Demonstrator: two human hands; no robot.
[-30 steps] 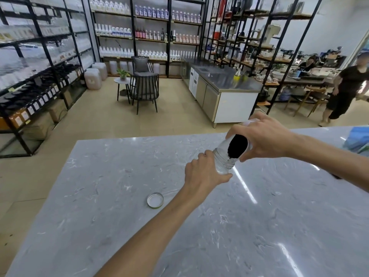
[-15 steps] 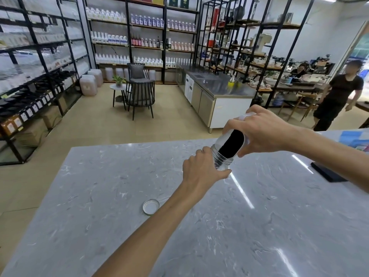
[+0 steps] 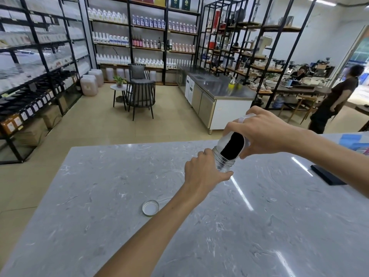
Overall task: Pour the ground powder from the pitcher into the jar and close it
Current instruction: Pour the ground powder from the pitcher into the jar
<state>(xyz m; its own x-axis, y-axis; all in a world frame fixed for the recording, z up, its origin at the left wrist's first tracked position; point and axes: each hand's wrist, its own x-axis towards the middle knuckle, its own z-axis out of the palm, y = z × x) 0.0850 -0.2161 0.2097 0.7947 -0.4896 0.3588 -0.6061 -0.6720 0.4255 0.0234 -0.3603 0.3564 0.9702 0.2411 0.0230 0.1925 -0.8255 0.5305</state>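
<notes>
Pour: under way, right hand [image 3: 265,134] gripping tilted pitcher [image 3: 232,145]; dark powder mostly inside.
Jar: hidden in closed left hand [image 3: 201,174].
Lid [image 3: 150,207]: off, on table [image 3: 99,196].

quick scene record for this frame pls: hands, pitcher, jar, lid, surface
left hand: wrapped around the jar, which it mostly hides
right hand: grips the tilted pitcher
pitcher: clear, mouth down toward the left hand, dark powder inside
jar: barely visible
lid: off, lying on the table, left of the forearm
table: grey marble
</notes>
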